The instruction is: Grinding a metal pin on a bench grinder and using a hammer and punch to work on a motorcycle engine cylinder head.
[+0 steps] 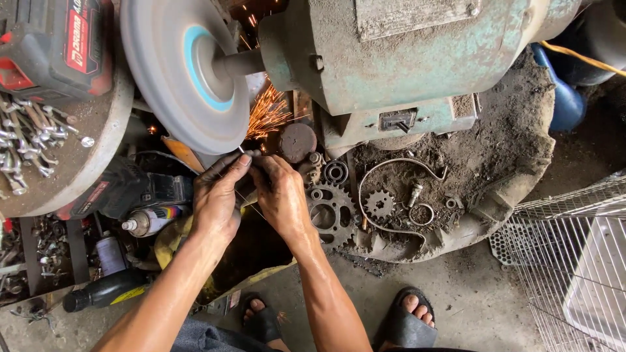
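A large grey grinding wheel [179, 68] with a blue centre spins on the shaft of a worn green bench grinder [404, 58]. Both of my hands hold a small thin metal piece [242, 150] against the wheel's lower edge. My left hand [218, 195] pinches it from the left, my right hand [280, 192] from the right, fingertips touching. Orange sparks [267, 114] spray up and to the right behind the wheel. The piece is mostly hidden by my fingers.
Sprockets [332, 212], a smaller gear [379, 205], rings and a bent wire lie on the dirty base. Spray cans [147, 220] and a black bottle [104, 291] lie at left. Bolts [26, 137] cover a round plate. A wire cage [574, 261] stands right. My sandalled feet [404, 322] are below.
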